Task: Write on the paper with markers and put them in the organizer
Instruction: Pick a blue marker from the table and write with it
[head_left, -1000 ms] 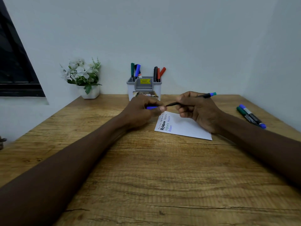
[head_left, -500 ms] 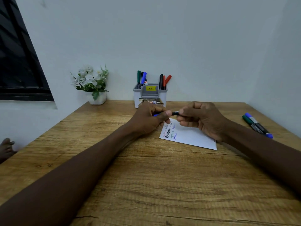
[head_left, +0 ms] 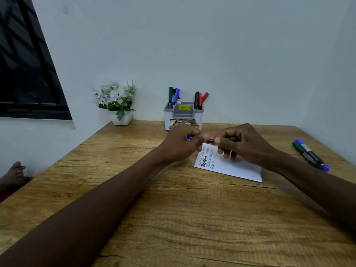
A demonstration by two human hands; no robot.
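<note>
A white sheet of paper (head_left: 234,167) with several written words lies on the wooden table (head_left: 173,218). Above its far corner my hands meet on one thin marker (head_left: 210,140). My left hand (head_left: 181,144) pinches its blue cap, of which a bit shows at the knuckles. My right hand (head_left: 242,144) grips the black barrel, mostly hidden inside the fist. The cap sits against the barrel. The grey and white organizer (head_left: 184,116) stands at the back against the wall and holds several markers. Two more markers, one blue-capped (head_left: 313,155) and one green-capped (head_left: 304,154), lie at the right edge.
A white pot of artificial flowers (head_left: 117,102) stands at the table's back left corner. A dark window (head_left: 25,64) fills the upper left. A foot (head_left: 14,173) shows beyond the table's left edge. Walls close the table at the back and right.
The hands have come together: the cap in my left hand has closed onto the marker's tip, and the barrel has slid into my right fist. The view has tilted upward slightly.
</note>
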